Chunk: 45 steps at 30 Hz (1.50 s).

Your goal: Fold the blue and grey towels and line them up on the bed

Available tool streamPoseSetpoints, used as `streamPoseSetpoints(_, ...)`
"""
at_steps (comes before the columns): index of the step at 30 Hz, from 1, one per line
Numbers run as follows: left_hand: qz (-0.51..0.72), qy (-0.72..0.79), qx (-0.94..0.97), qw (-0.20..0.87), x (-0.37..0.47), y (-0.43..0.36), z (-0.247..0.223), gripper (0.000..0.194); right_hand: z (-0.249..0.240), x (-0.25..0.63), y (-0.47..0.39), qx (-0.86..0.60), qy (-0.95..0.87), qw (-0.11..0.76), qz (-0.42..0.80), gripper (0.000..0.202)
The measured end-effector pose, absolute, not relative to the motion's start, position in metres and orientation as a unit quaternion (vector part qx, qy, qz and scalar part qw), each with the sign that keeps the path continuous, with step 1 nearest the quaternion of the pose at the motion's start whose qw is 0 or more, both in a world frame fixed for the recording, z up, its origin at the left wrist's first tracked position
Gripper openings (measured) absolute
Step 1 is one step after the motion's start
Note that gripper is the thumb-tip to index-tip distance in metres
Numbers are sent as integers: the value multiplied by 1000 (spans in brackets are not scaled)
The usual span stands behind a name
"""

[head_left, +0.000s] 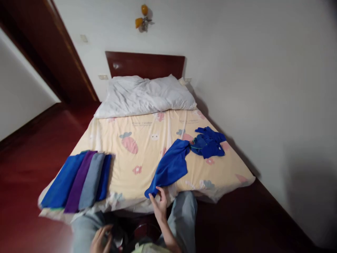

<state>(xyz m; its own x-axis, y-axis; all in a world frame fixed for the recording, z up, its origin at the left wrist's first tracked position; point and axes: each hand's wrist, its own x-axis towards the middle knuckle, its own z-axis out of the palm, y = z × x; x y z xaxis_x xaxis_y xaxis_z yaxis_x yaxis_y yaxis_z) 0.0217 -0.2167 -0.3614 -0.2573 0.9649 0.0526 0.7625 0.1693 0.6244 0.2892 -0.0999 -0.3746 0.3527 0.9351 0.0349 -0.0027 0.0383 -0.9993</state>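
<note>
A blue garment point(172, 163) lies stretched out on the bed, its narrow near end at the front edge. My right hand point(158, 203) pinches that near end between thumb and fingers. Low in the picture, my left hand point(102, 239) is over my left thigh, away from the cloth, with its fingers apart and nothing in them. Beyond the garment's far end sits a crumpled pile of blue clothes point(210, 142). Folded cloths lie side by side at the bed's left: blue point(61, 181), purple point(79, 182), grey point(91, 181) and a narrow dark blue one point(104, 177).
The bed point(121, 133) has a cream printed sheet. A white quilt point(147, 95) lies at its far end, before a dark wooden headboard point(144, 63). A wall runs along the right, and red floor point(39, 140) shows at the left. My knees touch the near edge.
</note>
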Motion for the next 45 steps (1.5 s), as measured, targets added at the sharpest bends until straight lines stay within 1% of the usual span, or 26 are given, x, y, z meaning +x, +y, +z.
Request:
streamPoseSetpoints(2, 343, 702, 573, 249, 42, -216, -352, 28, -370, 267, -136, -579, -356, 585, 441, 56)
streamPoseSetpoints(4, 365, 668, 575, 299, 65, -201, -339, 38, -355, 260, -153, -580, -341, 577, 462, 58)
streamPoseSetpoints(7, 376, 602, 618, 339, 98, -177, -322, 53, -325, 272, -153, -573, -375, 571, 452, 47)
streamPoseSetpoints(9, 386, 562, 639, 356, 116, -169, -311, 57, -305, 284, -148, -561, -391, 573, 452, 45)
streamPoseSetpoints(11, 408, 530, 650, 361, 127, -167, -298, 56, -289, 291, -147, -536, -402, 578, 466, 47)
streamPoseSetpoints(15, 448, 507, 639, 366, 133, -174, -275, 29, -274, 280, -159, -499, -436, 570, 486, 51)
streamPoseSetpoints(16, 451, 513, 629, 370, 132, -177, -272, 27, -275, 274, -164, -499, -441, 569, 483, 51)
streamPoseSetpoints(20, 454, 551, 582, 390, 117, -190, -264, 31, -279, 252, -182, -518, -417, 574, 478, 51)
streamPoseSetpoints(22, 456, 563, 561, 400, 108, -199, -264, 34, -280, 245, -188, -530, -400, 571, 483, 45)
streamPoseSetpoints(24, 462, 571, 538, 413, 102, -208, -266, 37, -278, 242, -192, -531, -404, 561, 490, 35)
streamPoseSetpoints(26, 476, 580, 505, 427, 98, -216, -269, 42, -274, 242, -193, -517, -446, 545, 486, 27)
streamPoseSetpoints(28, 497, 586, 459, 446, 96, -220, -272, 47, -268, 243, -194, -501, -525, 519, 452, 25)
streamPoseSetpoints(29, 508, 585, 434, 461, 95, -222, -273, 48, -265, 244, -194, -493, -568, 502, 427, 30)
streamPoseSetpoints(31, 522, 577, 390, 492, 94, -222, -274, 49, -259, 246, -194, -474, -643, 460, 389, 50)
streamPoseSetpoints(33, 529, 570, 364, 513, 92, -222, -272, 49, -252, 246, -196, -439, -695, 414, 390, 69)
streamPoseSetpoints(37, 527, 569, 355, 522, 85, -220, -264, 46, -237, 243, -202, -368, -746, 348, 433, 86)
streamPoseSetpoints(39, 527, 568, 348, 528, 81, -220, -259, 42, -234, 240, -206, -351, -756, 330, 443, 97)
streamPoseSetpoints(40, 531, 565, 342, 530, 79, -220, -256, 39, -235, 238, -207, -348, -758, 328, 443, 99)
streamPoseSetpoints(41, 539, 560, 336, 532, 78, -221, -253, 38, -238, 236, -208, -351, -758, 332, 439, 95)
streamPoseSetpoints(42, 549, 553, 328, 535, 78, -221, -250, 39, -243, 235, -208, -360, -755, 342, 428, 85)
streamPoseSetpoints(45, 579, 534, 281, 548, 78, -222, -241, 51, -261, 234, -204, -405, -741, 385, 372, 53)
